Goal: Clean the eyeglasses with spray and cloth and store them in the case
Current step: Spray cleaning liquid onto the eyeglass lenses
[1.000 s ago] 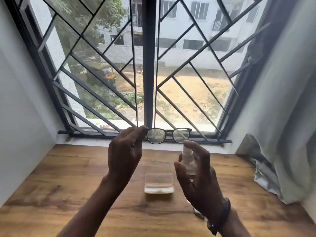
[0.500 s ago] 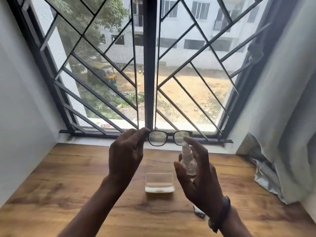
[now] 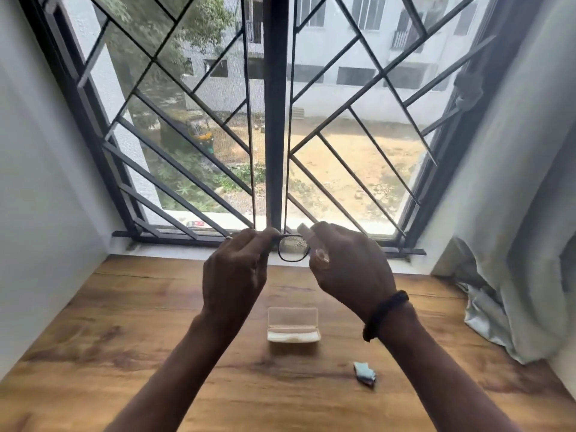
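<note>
Eyeglasses [image 3: 293,249] are being held up in the air over the far edge of the desk [image 3: 124,322], in front of the window grille [image 3: 274,120]. Left hand [image 3: 237,275] is pinching the frame at its left end, fingers curled closed around it. One lens is showing between the two hands, speckled with droplets; the other lens is sitting hidden behind the hands. Right hand [image 3: 352,269] is gripping the spray bottle [image 3: 307,236] just beside the visible lens, nozzle poking out above the fingers; whether nozzle and frame are touching cannot be told. Wristband [image 3: 385,314] is sitting on the right wrist.

Case [image 3: 293,325] is lying open on the desk near its middle, below the hands, lid tilted back toward the window. Cloth [image 3: 364,374] is lying folded on the desk, nearer the front edge and to the right of the case, apart from it. Curtain [image 3: 514,244] is hanging at the right edge of the desk, its hem bunching onto the far right corner.
</note>
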Demonstrator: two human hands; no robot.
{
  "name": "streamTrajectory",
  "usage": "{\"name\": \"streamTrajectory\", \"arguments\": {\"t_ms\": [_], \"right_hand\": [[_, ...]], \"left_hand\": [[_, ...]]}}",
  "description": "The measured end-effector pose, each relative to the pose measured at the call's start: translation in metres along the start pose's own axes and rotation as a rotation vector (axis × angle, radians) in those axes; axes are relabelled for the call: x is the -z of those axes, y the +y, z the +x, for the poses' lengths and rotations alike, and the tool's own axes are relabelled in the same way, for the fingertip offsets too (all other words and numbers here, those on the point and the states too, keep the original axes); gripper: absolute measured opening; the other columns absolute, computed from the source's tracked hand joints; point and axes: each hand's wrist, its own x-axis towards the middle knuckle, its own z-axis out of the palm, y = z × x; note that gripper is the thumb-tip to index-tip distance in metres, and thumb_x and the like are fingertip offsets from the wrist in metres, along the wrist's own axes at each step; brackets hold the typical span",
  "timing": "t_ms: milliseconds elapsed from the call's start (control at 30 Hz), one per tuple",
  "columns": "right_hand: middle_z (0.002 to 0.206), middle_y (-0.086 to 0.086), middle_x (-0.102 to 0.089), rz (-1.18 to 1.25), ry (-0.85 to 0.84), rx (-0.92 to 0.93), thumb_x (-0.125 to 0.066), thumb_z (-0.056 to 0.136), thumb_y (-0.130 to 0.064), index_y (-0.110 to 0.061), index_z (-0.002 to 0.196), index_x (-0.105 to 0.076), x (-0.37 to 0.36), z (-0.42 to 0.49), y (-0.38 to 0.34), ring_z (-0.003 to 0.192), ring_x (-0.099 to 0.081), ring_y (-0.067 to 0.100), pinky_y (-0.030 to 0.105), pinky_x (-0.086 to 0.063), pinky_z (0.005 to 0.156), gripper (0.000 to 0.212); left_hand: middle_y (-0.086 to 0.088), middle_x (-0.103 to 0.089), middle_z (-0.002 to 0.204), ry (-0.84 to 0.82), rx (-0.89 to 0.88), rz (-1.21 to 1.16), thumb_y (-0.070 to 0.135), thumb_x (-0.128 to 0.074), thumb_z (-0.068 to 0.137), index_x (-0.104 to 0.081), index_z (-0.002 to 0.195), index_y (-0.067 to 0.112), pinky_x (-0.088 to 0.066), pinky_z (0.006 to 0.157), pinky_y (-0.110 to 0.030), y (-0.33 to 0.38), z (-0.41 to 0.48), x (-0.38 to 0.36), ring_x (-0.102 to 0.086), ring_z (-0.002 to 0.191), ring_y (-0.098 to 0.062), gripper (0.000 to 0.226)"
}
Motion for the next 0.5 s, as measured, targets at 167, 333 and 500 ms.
{"name": "streamTrajectory", "arguments": {"t_ms": [167, 333, 500], "right_hand": [[0.076, -0.002, -0.063, -0.027, 0.001, -0.019, -0.057, 0.086, -0.023, -0.019, 0.086, -0.055, -0.001, 0.006, -0.004, 0.064, -0.060, 0.028, 0.037, -0.052, 0.053, 0.004], [0.076, -0.007, -0.061, -0.009, -0.016, -0.029, -0.051, 0.088, -0.031, -0.022, 0.094, -0.061, -0.016, 0.013, 0.004, 0.064, -0.059, 0.022, 0.036, -0.051, 0.054, 0.014], [0.063, -0.008, -0.052, 0.109, 0.002, -0.062, -0.044, 0.085, -0.041, -0.020, 0.090, -0.065, -0.030, 0.023, 0.009, 0.056, -0.047, 0.012, 0.020, -0.034, 0.047, 0.030]], "left_hand": [[-0.002, -0.075, 0.093, 0.017, -0.031, 0.022, 0.015, -0.071, 0.095, -0.075, 0.112, 0.016, -0.058, 0.058, -0.035, -0.002, -0.008, 0.000, -0.072, 0.076, -0.027, 0.017], [-0.001, -0.075, 0.098, 0.060, 0.125, -0.097, 0.019, -0.063, 0.101, -0.068, 0.124, 0.013, -0.057, 0.061, -0.034, -0.005, -0.018, -0.003, -0.072, 0.080, -0.019, 0.024], [0.006, -0.073, 0.076, 0.010, 0.667, -0.494, 0.022, -0.067, 0.097, -0.065, 0.100, 0.022, -0.055, 0.059, -0.031, 0.005, -0.038, -0.017, -0.071, 0.068, -0.009, 0.004]]}}
